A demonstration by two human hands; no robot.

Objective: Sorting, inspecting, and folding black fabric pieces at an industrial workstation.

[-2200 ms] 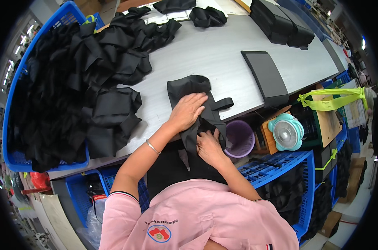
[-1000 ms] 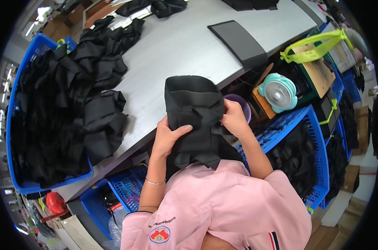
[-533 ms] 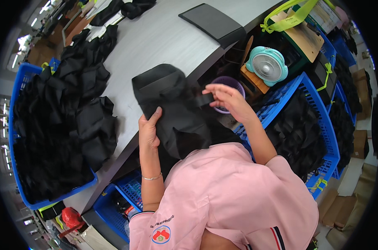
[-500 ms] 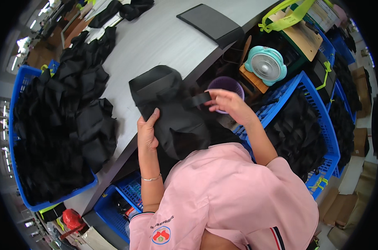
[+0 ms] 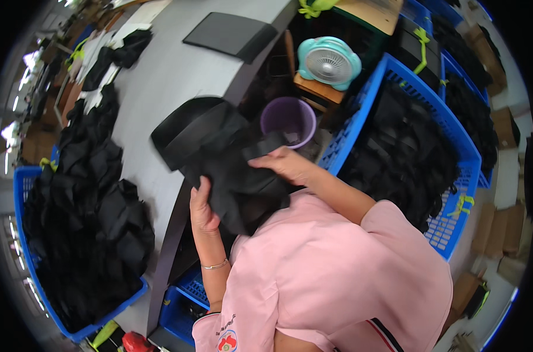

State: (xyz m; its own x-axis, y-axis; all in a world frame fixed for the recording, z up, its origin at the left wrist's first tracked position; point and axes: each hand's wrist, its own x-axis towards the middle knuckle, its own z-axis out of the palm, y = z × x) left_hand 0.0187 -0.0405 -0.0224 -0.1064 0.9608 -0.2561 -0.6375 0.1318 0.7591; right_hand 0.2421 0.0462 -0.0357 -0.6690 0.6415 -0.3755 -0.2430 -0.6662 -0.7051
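Note:
A black fabric bag [image 5: 225, 170], soft and creased with a boxy open end, hangs in front of me over the table's near edge. My left hand [image 5: 204, 210] grips its left side, thumb on top and the other fingers hidden beneath the cloth. On the other side, my right hand [image 5: 283, 163] is closed on a short black strap or flap [image 5: 267, 145] of the same bag. Motion smears the cloth near that hand.
A blue basket [image 5: 81, 334] heaped with black fabric stands at left. Another blue basket [image 5: 360, 111] of black pieces is at right. Beyond my right hand are a purple bin [image 5: 302, 138] and a turquoise fan [image 5: 330, 61]. A dark flat panel [image 5: 230, 35] lies on the grey table [image 5: 155, 88].
My right hand has come down and left, closing from loosely spread fingers onto the strap. The bag has tilted and shifted left in view, and my view has turned.

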